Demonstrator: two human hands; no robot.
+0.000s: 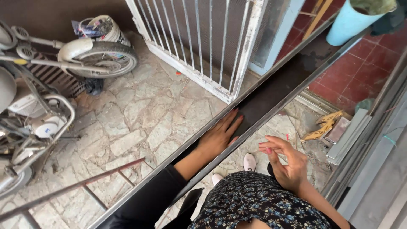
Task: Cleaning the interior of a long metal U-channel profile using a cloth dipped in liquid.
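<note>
Seen from your head camera, your left hand [220,135] lies flat, fingers spread, on the long dark metal channel [280,82] running diagonally across the stone floor [140,114]. Your right hand [286,163] hovers just beside it, loosely curled, grasping nothing. A white gate [203,46] and parked bicycle [51,85] stand beyond.

Your left hand [218,136] is hiding part of the long metal channel [271,91], whose ends are running past the frame; the bicycle [51,85] is getting cropped at left.
</note>
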